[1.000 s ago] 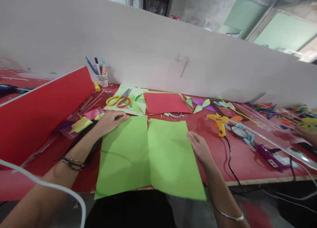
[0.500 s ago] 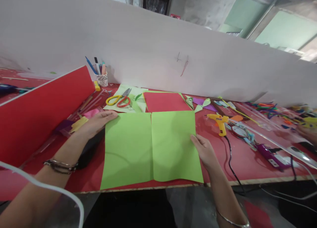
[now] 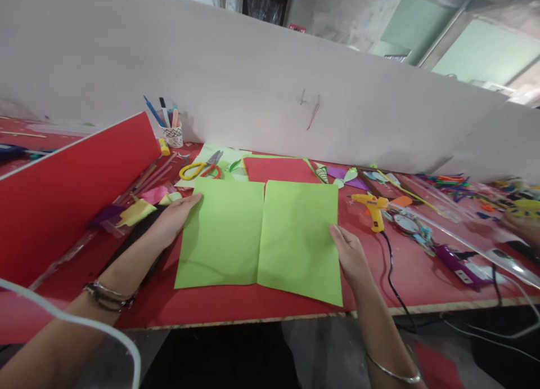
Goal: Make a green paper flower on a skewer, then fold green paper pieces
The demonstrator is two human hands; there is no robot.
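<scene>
A bright green sheet of paper (image 3: 223, 237) with a fold down its middle stands opened out in front of me, a little tilted. My left hand (image 3: 179, 214) is closed on its left edge, near the upper corner. On the opposite side, my right hand (image 3: 349, 251) pinches the right edge about halfway up, thumb in front. Just behind the top of the green paper lies a red sheet (image 3: 280, 169). Scissors with yellow and red handles (image 3: 200, 168) rest on pale green paper, partly covered by the green sheet.
To the right are a yellow glue gun (image 3: 373, 209) with a black cord and a purple power strip (image 3: 462, 268). A red board (image 3: 80, 192) leans at left. Behind it stands a pen cup (image 3: 172, 134). Another person's hand (image 3: 523, 227) shows at the far right.
The green paper has shifted slightly right and away from me; its lower edge has pulled back from the table's front edge. Both hands moved with it, still holding its sides.
</scene>
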